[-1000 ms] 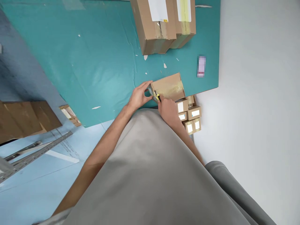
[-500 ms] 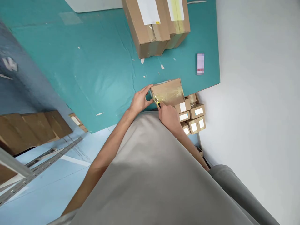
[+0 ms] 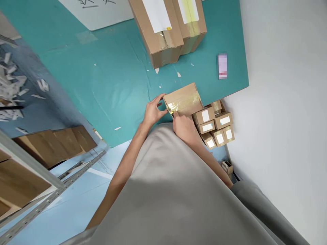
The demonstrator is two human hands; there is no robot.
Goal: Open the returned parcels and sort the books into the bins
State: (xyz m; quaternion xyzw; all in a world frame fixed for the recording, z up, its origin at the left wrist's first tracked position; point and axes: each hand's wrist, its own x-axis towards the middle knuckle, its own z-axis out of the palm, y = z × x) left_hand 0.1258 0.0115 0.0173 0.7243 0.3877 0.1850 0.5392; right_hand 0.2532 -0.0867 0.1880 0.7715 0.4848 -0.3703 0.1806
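Observation:
A small brown cardboard box [image 3: 183,97] with clear yellowish tape over its face rests at the near edge of the green table [image 3: 114,78]. My left hand [image 3: 153,110] grips the box's left end, thumb low and fingers at its upper corner. My right hand [image 3: 185,127] is closed around a yellow and black utility knife [image 3: 172,113]. The knife's tip is at the lower left corner of the box, close to my left thumb; whether the blade is in the tape I cannot make out.
Two larger taped boxes [image 3: 166,44] with white labels stand farther back. A blurred pinkish item [image 3: 222,66] lies at the right. Small labelled boxes [image 3: 214,124] are stacked below the table's right edge. A metal shelf frame [image 3: 56,194] is at lower left, a white wall [image 3: 283,85] at right.
The camera view has shifted, showing more of the left side and the white board. The box looks slightly more tilted; both hands keep their hold, with the knife still at the same corner.

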